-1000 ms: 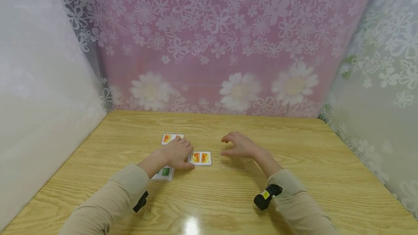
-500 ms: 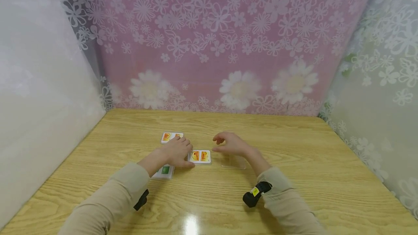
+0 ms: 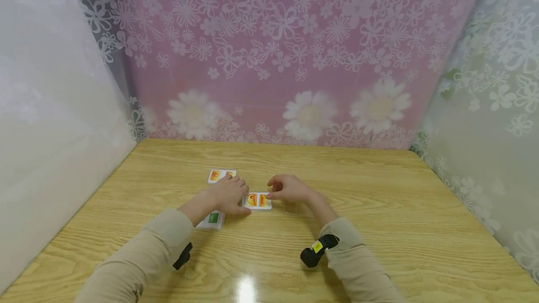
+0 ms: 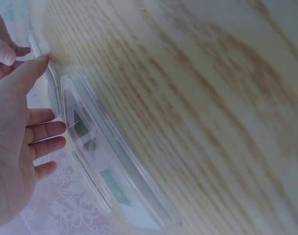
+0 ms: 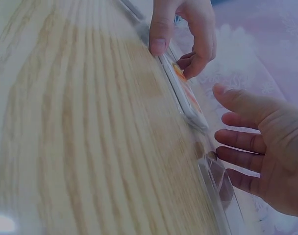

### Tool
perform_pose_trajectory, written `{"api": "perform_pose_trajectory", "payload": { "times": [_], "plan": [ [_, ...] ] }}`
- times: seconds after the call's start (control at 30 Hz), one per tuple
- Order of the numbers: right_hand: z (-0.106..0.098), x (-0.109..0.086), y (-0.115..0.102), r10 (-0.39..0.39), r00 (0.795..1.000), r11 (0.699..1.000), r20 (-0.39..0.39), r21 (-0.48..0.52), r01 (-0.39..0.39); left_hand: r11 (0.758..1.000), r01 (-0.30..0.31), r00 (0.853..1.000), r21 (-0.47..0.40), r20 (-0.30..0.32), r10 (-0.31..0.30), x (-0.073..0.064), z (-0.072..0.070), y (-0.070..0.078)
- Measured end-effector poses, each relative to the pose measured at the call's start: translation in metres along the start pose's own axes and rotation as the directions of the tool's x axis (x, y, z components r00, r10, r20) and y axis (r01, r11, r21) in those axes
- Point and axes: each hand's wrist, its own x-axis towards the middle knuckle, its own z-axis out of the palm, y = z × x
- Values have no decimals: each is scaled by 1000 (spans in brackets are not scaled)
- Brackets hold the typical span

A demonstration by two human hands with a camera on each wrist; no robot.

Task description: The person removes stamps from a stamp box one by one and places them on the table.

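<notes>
A stack of white cards with orange pictures [image 3: 262, 200] lies in a shallow clear plastic case in the middle of the table. My left hand [image 3: 227, 195] holds its left end, thumb at the near edge and fingers on the far side, as the right wrist view shows. My right hand [image 3: 291, 189] hovers at the stack's right end, its fingers loosely bent and apart; in the right wrist view this hand [image 5: 281, 152] has nothing between thumb and fingers. Below it lies a clear plastic piece [image 5: 220, 196], see-through and hard to make out.
A case of cards with green pictures [image 3: 213, 219] lies partly under my left wrist. Behind my left hand lies another set of orange-pictured cards [image 3: 215, 175]. Floral curtains [image 3: 294, 60] close off the back and sides of the wooden table [image 3: 379, 228].
My right hand has moved left, from over the clear plastic piece to the right end of the orange card stack. My left hand has stayed on the stack's left end.
</notes>
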Motion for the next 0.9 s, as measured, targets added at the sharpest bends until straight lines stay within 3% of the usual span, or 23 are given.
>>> {"api": "perform_pose_trajectory", "payload": {
  "times": [0.4,0.63,0.9],
  "plan": [
    [12,2,4,22,999,995,24,92,-24,1000,-1,1000,-17,7,2,-2,-4,2],
    [15,2,3,-9,1000,996,13,93,8,1000,0,1000,-16,-4,0,-2,-2,2],
    [20,0,-2,65,997,991,-31,120,-61,1000,0,1000,-19,-3,0,-2,-3,2]
  ]
}}
